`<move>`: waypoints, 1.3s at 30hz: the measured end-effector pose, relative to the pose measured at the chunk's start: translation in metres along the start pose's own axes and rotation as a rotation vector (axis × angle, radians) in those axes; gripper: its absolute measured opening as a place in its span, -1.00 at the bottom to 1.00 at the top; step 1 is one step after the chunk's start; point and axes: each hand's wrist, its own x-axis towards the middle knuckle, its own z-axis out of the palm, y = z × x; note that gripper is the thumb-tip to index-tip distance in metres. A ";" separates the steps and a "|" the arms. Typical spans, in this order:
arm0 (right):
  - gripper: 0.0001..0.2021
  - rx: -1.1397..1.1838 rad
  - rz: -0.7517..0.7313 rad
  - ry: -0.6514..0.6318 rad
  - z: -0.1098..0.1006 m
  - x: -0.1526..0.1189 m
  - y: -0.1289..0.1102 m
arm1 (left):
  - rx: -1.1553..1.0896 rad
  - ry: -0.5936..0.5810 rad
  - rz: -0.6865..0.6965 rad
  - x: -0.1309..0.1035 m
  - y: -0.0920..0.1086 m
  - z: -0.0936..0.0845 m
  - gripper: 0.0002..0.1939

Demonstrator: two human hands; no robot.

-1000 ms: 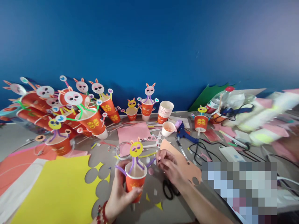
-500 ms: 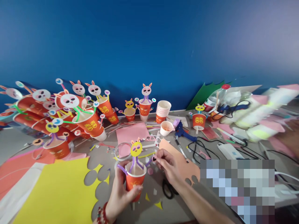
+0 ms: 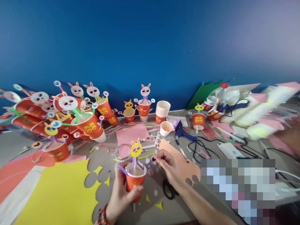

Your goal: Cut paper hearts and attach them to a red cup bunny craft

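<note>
My left hand (image 3: 124,190) is wrapped round a red paper cup (image 3: 135,181) with a white rim, held upright low in the middle. A yellow paper animal face (image 3: 136,150) with ears stands above the cup on purple strips (image 3: 133,164) that run down into it. Another purple strip (image 3: 122,169) sticks out at the cup's left side. In my right hand (image 3: 165,161), thumb and fingers pinch a small round paper disc (image 3: 153,159) with a dark heart on it. A short purple piece (image 3: 149,161) extends from the disc toward the cup; whether it joins the cup I cannot tell.
Finished-looking cup figures (image 3: 86,123) crowd the left. A cup stack (image 3: 162,111), a small white cup (image 3: 166,128) and a blue glue gun (image 3: 184,132) stand behind. Black-handled scissors (image 3: 169,190) lie under my right forearm. Yellow cut-out paper (image 3: 58,193) lies left; cables (image 3: 208,147) trail right.
The disc in my right hand has shifted very slightly left. My left hand and the cup have hardly moved; the background has shifted slightly with the camera.
</note>
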 end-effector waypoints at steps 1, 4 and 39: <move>-0.70 -0.004 -0.002 0.003 0.000 0.000 -0.001 | 0.001 0.002 0.000 0.000 0.000 0.000 -0.35; -0.70 -0.013 0.000 0.003 0.001 -0.001 -0.002 | 0.007 0.004 0.002 0.000 0.000 0.000 -0.36; -0.65 -0.065 0.032 -0.123 0.004 -0.002 -0.008 | 0.041 -0.007 0.030 0.001 -0.001 -0.001 -0.38</move>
